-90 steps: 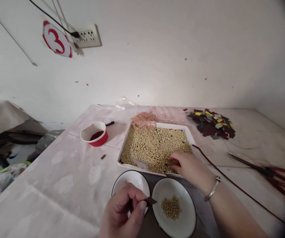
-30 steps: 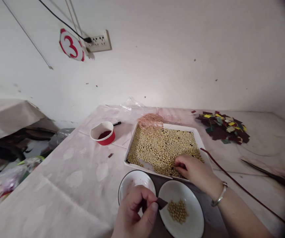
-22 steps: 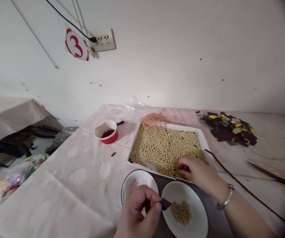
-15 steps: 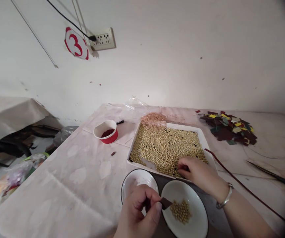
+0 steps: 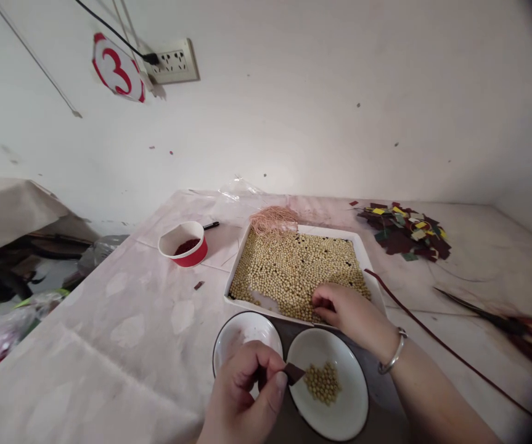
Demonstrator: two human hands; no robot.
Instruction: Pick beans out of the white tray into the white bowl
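A white rectangular tray (image 5: 365, 262) full of pale yellow beans (image 5: 288, 268) with a few dark ones sits mid-table. My right hand (image 5: 346, 313), a silver bangle on its wrist, rests in the tray's near right corner with fingertips pinched among the beans. In front stand two white bowls: the right bowl (image 5: 335, 413) holds a small heap of yellow beans, the left bowl (image 5: 235, 336) looks nearly bare. My left hand (image 5: 242, 401) hovers over the left bowl, pinching a small dark square chip (image 5: 293, 373) between thumb and forefinger.
A red paper cup (image 5: 183, 244) with dark red grains and a black pen stand left of the tray. A tan thread bundle (image 5: 272, 219) lies behind it. Coloured paper scraps (image 5: 402, 236) pile at back right. Dark reddish strips (image 5: 492, 320) run along the right.
My right hand has slid slightly left along the tray's near edge. My left hand keeps the dark chip pinched. The view itself has shifted.
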